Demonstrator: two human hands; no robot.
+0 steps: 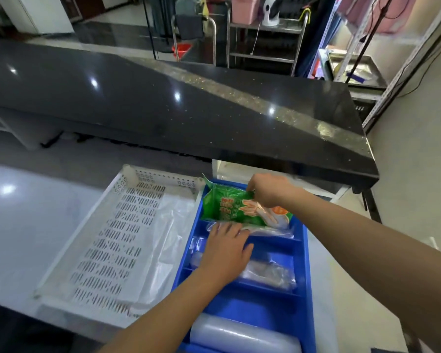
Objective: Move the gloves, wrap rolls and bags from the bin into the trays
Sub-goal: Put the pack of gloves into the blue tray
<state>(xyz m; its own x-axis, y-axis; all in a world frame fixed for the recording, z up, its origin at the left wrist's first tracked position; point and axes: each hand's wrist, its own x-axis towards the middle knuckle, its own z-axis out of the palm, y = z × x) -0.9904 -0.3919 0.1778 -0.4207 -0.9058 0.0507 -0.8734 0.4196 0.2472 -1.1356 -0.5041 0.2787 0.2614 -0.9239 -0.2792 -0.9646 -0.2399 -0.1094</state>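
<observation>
A green pack of gloves stands tilted in the far compartment of the blue divided tray. My right hand pinches the pack's top edge. My left hand lies flat with straight fingers on a clear plastic bag just in front of the pack. Another clear packet lies in a middle compartment. A clear wrap roll fills the nearest compartment. The white perforated bin sits to the left and holds a thin clear plastic bag.
Both containers rest on a pale countertop. A raised black glossy counter overhangs just behind them. Metal racks and shelving stand farther back on the right.
</observation>
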